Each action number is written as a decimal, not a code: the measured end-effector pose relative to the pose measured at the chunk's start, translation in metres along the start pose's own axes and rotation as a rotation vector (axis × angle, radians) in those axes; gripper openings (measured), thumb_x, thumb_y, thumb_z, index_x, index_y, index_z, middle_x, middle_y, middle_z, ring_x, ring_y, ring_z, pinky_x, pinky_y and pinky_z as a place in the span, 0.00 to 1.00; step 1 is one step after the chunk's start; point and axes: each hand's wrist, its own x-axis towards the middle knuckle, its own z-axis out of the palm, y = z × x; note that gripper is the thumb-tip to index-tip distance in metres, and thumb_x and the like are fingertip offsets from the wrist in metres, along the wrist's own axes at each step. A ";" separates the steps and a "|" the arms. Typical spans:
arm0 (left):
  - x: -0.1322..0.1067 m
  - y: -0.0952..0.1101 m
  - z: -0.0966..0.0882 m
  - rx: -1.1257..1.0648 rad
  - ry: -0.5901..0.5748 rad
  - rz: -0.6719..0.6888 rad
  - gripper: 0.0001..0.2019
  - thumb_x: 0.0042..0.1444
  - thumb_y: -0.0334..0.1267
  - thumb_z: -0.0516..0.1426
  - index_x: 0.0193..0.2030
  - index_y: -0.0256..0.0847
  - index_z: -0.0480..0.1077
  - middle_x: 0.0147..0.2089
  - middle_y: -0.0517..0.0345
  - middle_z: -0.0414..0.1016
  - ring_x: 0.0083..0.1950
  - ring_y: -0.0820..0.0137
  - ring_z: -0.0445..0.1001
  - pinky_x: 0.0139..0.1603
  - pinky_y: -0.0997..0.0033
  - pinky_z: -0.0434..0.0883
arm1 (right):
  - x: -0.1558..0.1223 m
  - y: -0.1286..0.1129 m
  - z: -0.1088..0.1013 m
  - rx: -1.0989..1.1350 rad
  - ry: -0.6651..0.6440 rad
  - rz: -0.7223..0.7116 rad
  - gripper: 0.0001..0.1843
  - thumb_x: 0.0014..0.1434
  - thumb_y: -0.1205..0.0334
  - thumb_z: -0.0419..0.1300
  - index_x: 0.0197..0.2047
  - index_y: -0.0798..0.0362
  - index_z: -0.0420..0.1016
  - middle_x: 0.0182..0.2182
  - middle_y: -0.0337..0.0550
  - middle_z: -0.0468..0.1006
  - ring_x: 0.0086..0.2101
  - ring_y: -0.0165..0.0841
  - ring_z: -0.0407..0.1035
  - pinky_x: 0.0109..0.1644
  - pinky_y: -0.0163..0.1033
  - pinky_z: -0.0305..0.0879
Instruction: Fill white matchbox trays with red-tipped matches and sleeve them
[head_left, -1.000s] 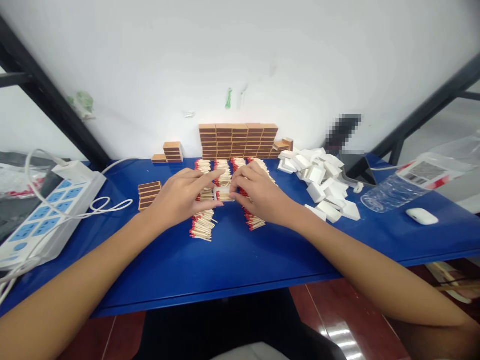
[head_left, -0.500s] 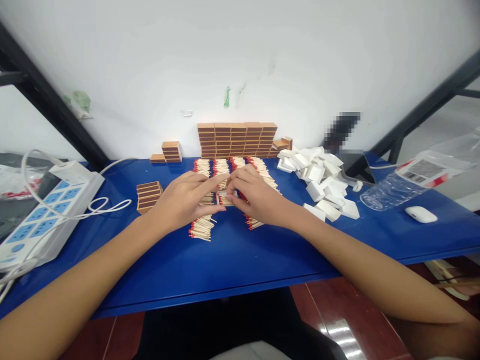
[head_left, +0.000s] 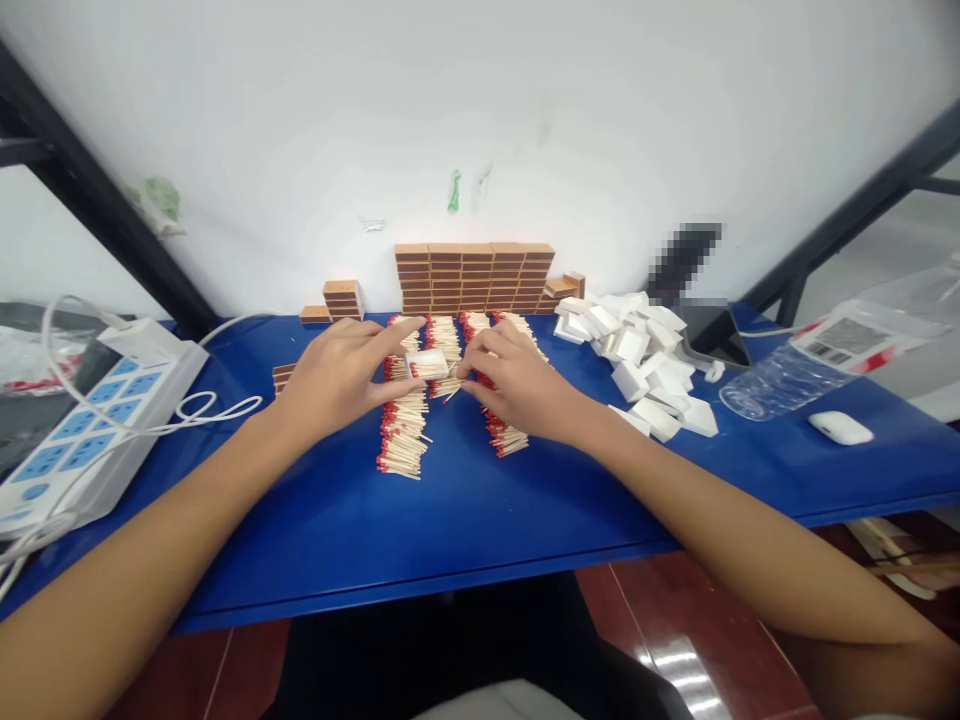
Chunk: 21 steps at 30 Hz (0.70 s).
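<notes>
A small white matchbox tray [head_left: 426, 360] with matches lying in it is gripped between the thumb and fingers of my left hand [head_left: 341, 375]. The tray is above the rows of matches, its open side up. My right hand [head_left: 517, 380] is just right of the tray, fingers curled and thumb close to the fingertips, over the matches; what lies between them is hidden. Red-headed matches [head_left: 403, 435] run in several rows from the wall side toward me. Another row of matches [head_left: 510, 437] shows partly beneath my right hand.
Stacked brown matchboxes [head_left: 474, 280] stand against the wall, with smaller stacks [head_left: 343, 300] to their left. White empty trays [head_left: 649, 355] form a heap on the right, near a plastic bottle [head_left: 787, 385] and a white earbud case [head_left: 841, 427]. A power strip [head_left: 105, 430] with cables lies left.
My left hand has moved slightly left and away from me, carrying the tray. My two hands, close together before, are now apart, and the tray's matches show.
</notes>
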 end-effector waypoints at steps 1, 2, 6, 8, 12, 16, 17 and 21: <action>0.000 -0.002 0.000 0.009 0.004 -0.005 0.31 0.64 0.52 0.63 0.69 0.40 0.65 0.43 0.51 0.84 0.44 0.57 0.81 0.50 0.58 0.75 | -0.001 0.003 0.004 -0.014 -0.040 0.001 0.05 0.69 0.64 0.60 0.47 0.54 0.76 0.45 0.52 0.74 0.48 0.44 0.62 0.55 0.52 0.63; 0.000 -0.003 0.000 0.017 0.007 -0.006 0.31 0.64 0.51 0.63 0.69 0.40 0.65 0.42 0.51 0.83 0.44 0.57 0.81 0.50 0.58 0.75 | -0.002 0.005 0.007 -0.025 -0.073 0.001 0.06 0.69 0.64 0.61 0.48 0.53 0.76 0.46 0.52 0.74 0.49 0.45 0.62 0.55 0.52 0.62; -0.001 -0.002 0.002 0.041 0.003 0.016 0.32 0.64 0.51 0.63 0.70 0.40 0.64 0.42 0.51 0.83 0.43 0.58 0.80 0.49 0.59 0.74 | -0.003 0.009 0.015 -0.035 -0.113 -0.001 0.05 0.68 0.64 0.62 0.47 0.53 0.77 0.46 0.52 0.74 0.50 0.45 0.61 0.55 0.51 0.61; -0.002 -0.002 0.003 0.045 0.001 0.025 0.33 0.63 0.51 0.64 0.71 0.40 0.63 0.43 0.51 0.83 0.42 0.58 0.80 0.48 0.60 0.74 | -0.003 0.008 0.015 -0.028 -0.111 -0.006 0.04 0.68 0.64 0.63 0.46 0.53 0.77 0.46 0.51 0.74 0.50 0.45 0.61 0.55 0.51 0.61; -0.001 -0.002 0.002 0.043 -0.006 0.017 0.33 0.64 0.52 0.63 0.71 0.40 0.63 0.43 0.51 0.83 0.43 0.57 0.80 0.49 0.59 0.74 | -0.002 0.005 0.013 -0.002 -0.110 -0.011 0.03 0.68 0.65 0.62 0.43 0.53 0.77 0.44 0.51 0.74 0.49 0.44 0.61 0.54 0.50 0.62; -0.001 -0.003 0.002 0.039 -0.025 -0.008 0.32 0.65 0.53 0.62 0.71 0.42 0.63 0.43 0.50 0.83 0.44 0.56 0.80 0.50 0.57 0.74 | -0.001 0.002 0.008 0.010 -0.114 0.000 0.03 0.68 0.66 0.61 0.40 0.53 0.76 0.42 0.50 0.74 0.48 0.43 0.62 0.53 0.50 0.63; -0.001 -0.003 0.002 0.033 -0.025 -0.009 0.32 0.65 0.53 0.62 0.71 0.43 0.63 0.43 0.50 0.83 0.44 0.56 0.80 0.50 0.57 0.74 | -0.001 0.002 0.006 0.020 -0.114 0.001 0.03 0.68 0.66 0.61 0.40 0.53 0.76 0.42 0.50 0.74 0.48 0.43 0.62 0.53 0.50 0.63; -0.003 -0.004 0.002 0.021 -0.020 0.006 0.32 0.66 0.52 0.61 0.72 0.43 0.62 0.44 0.50 0.83 0.44 0.57 0.80 0.50 0.58 0.74 | -0.002 0.002 0.002 0.098 -0.123 -0.010 0.02 0.67 0.67 0.62 0.41 0.52 0.76 0.42 0.48 0.74 0.47 0.42 0.62 0.54 0.50 0.62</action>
